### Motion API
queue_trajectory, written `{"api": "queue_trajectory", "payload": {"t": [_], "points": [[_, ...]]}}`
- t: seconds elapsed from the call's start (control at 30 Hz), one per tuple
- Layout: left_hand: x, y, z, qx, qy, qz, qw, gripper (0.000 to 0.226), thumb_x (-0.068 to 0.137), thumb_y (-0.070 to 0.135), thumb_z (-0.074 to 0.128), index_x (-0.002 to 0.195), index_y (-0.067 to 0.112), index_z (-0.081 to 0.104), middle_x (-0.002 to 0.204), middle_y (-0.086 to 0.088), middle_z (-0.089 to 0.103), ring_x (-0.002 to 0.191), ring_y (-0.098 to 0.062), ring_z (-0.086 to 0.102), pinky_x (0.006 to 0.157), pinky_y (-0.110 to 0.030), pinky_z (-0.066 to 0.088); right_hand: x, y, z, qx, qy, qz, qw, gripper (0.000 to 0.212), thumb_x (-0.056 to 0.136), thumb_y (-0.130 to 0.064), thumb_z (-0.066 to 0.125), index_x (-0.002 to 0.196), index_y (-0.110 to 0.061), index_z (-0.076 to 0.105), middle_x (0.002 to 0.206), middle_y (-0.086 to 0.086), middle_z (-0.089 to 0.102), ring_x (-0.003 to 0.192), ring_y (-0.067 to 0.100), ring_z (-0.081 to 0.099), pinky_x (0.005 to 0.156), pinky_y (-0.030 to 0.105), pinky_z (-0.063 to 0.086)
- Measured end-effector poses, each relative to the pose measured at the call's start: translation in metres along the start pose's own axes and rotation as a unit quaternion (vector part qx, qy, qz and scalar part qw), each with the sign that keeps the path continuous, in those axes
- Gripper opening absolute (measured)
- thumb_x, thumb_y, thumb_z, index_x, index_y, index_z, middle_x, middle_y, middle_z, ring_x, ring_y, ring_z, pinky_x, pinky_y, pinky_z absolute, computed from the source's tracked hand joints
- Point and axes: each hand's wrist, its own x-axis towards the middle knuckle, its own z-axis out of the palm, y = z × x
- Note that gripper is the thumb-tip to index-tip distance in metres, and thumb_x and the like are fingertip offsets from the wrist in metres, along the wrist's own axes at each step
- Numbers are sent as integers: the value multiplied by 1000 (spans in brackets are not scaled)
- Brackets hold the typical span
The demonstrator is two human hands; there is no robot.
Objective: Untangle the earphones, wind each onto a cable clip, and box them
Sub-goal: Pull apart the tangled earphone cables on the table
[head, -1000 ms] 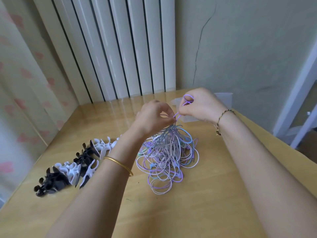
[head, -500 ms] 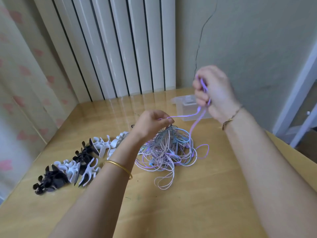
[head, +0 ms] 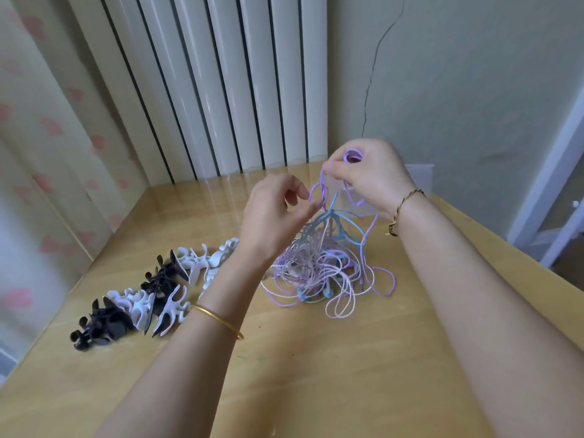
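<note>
A tangle of purple, pink and blue earphones [head: 319, 267] lies on the wooden table [head: 316, 374], its top pulled up into a peak. My right hand [head: 369, 175] is raised above it and grips a purple earphone cable [head: 322, 191], a small coil of which shows inside the fist. My left hand [head: 271, 216] pinches the same purple cable just left of the peak. A row of black and white cable clips [head: 148, 292] lies to the left. A clear plastic box [head: 417, 175] stands behind my right hand, mostly hidden.
White radiator fins [head: 221, 83] rise behind the table's far edge. A cracked wall [head: 458, 90] is on the right and a curtain [head: 38, 153] on the left. The table's right edge drops off toward a white frame [head: 550, 184].
My right hand came down from its high pull and moved left toward my left hand. The purple cable now loops loosely between them, and the pile rose into a peak.
</note>
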Motion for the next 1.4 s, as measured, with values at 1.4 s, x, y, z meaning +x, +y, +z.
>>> {"api": "queue_trajectory", "payload": {"t": [1.4], "points": [[3,-7,-5,81,-28,-3,996,19,79,0,55,94,6,64,90,-5,53,97,-28,50,76,-23,30,0,-5,-17,-233,-307,10,923,19,82,-23,73,66,-19,62,65,2,66,57,3,53,60,19,39]]}}
